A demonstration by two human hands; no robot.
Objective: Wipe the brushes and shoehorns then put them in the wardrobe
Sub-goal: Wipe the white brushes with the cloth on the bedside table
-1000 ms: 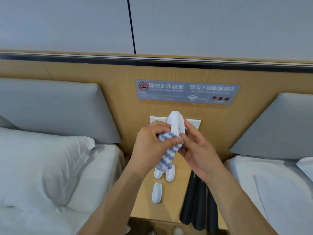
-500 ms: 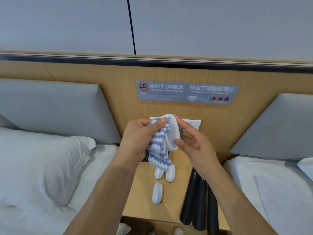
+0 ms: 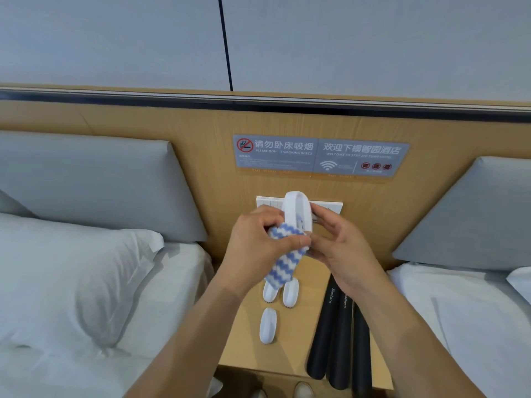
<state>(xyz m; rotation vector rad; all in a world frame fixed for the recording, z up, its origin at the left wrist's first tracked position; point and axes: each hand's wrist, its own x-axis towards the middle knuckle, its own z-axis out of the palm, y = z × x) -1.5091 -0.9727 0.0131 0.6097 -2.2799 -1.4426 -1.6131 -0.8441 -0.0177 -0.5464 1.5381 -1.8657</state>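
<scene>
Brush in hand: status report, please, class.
Left hand grips striped cloth against white brush. Right hand pinches brush upright. Three brushes and shoehorns wait on nightstand. Nothing obstructing.

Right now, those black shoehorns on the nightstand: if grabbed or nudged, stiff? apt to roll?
The black shoehorns look rigid: long, straight, no sag. Their curved, glossy backs suggest they may rock or slide if nudged. Their near ends overhang the nightstand edge, so a push could tip them off.
</scene>
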